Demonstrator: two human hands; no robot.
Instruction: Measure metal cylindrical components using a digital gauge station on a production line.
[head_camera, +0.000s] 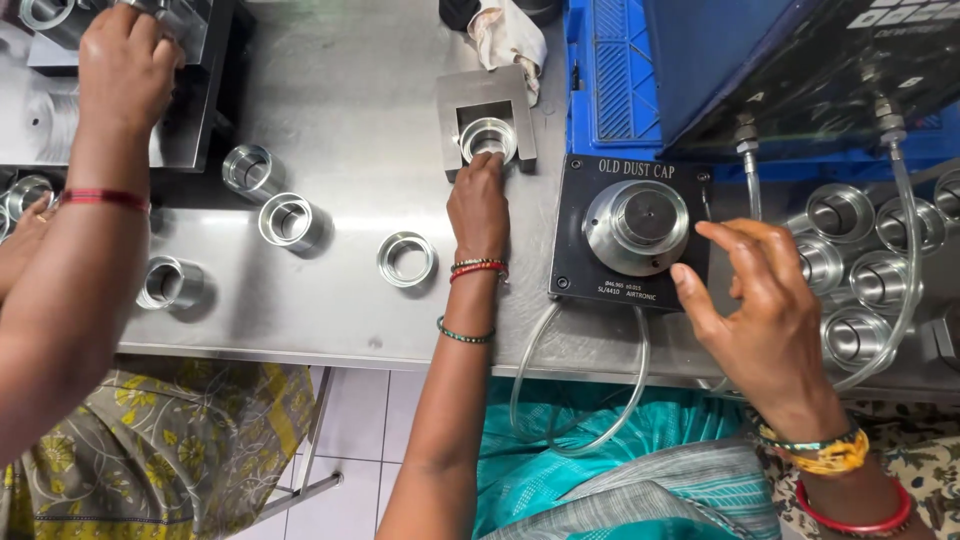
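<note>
- Head view: the left hand (478, 203) pinches a metal ring (488, 138) seated in the slot of a steel block (486, 112), far centre.
- The right hand (762, 300) hovers open and empty, near right of a black gauge (632, 228) whose round post is bare.
- Loose rings lie left; I judge most unchecked.
- A co-worker's hand (125, 70) covers something at far left, hidden.
</note>
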